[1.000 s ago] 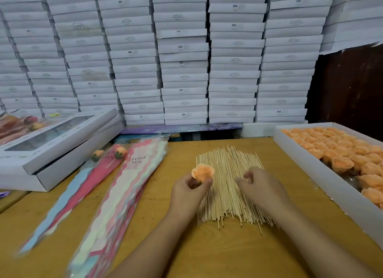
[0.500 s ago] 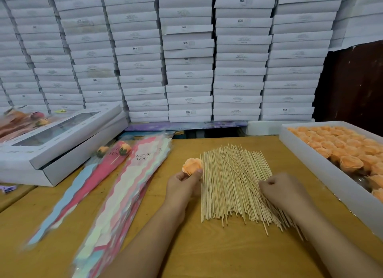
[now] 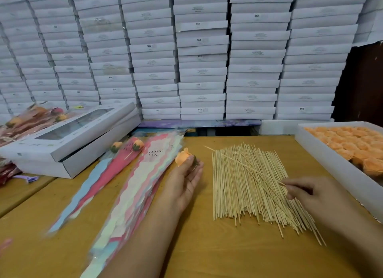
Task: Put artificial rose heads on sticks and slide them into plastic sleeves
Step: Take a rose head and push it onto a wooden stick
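Over on the counter (image 3: 207, 246), left hand (image 3: 186, 180) is gripping an orange rose head (image 3: 183, 157) beside the sleeves (image 3: 145, 174), right hand (image 3: 306, 192) is pinching one stick (image 3: 244, 166) off the pile (image 3: 248, 186). Probably best lining the tip up with the rose's base, pushing straight.

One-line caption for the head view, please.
Left hand holds an orange rose head; right hand pinches one stick above the pile.

Sticks mid-frame, sleeves lying left
A stick pile (image 3: 246, 186) is sitting centre; plastic sleeves (image 3: 132, 186) are lying left, the rose tray (image 3: 323, 153) right.
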`<control>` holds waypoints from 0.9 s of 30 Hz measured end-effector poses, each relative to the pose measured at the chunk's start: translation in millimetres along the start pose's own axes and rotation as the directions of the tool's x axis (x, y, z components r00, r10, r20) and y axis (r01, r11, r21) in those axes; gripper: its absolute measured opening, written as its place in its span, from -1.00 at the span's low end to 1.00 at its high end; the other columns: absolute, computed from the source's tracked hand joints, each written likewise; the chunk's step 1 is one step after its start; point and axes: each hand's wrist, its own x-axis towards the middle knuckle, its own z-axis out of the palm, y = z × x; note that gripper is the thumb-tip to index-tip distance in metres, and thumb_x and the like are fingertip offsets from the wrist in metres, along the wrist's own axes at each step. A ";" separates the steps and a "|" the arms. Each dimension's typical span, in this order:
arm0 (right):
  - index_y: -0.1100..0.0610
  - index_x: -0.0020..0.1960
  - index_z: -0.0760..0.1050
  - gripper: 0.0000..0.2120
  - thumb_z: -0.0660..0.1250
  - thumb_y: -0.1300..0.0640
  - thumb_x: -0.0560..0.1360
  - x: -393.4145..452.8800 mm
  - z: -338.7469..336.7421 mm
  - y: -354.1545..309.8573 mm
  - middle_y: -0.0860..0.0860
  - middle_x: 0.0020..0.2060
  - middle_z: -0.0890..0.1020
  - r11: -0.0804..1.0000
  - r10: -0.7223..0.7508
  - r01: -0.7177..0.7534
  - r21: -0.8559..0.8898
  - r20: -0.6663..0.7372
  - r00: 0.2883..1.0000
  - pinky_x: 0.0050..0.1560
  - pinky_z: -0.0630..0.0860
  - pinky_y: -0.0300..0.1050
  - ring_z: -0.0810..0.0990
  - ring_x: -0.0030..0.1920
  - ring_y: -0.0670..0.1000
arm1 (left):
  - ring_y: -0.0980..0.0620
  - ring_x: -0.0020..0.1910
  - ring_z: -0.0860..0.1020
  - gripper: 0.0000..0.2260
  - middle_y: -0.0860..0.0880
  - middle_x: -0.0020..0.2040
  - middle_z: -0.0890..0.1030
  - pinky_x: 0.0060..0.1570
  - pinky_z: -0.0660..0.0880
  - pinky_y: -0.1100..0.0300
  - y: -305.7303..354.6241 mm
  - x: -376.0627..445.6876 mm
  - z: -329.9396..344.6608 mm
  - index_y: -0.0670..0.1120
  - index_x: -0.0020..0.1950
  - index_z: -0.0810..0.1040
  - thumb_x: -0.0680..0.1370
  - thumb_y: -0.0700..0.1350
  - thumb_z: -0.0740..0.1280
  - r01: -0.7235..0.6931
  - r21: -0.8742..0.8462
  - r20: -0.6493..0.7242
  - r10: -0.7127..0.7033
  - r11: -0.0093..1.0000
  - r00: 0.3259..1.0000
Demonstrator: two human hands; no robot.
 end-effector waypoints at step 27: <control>-0.28 0.05 0.58 -0.72 0.32 0.13 0.59 -2.1 0.2 3.7 -0.32 -0.25 0.69 0.999 -0.025 0.029 -0.026 0.126 0.992 -0.39 0.47 -0.23 0.55 -0.45 -0.01 | -0.01 -0.23 0.72 -0.91 -0.23 -0.13 0.71 -0.15 0.66 0.17 2.5 0.1 -5.3 -0.25 0.03 0.59 0.58 -0.24 0.36 -0.038 -0.099 -0.027 0.035 0.994 0.999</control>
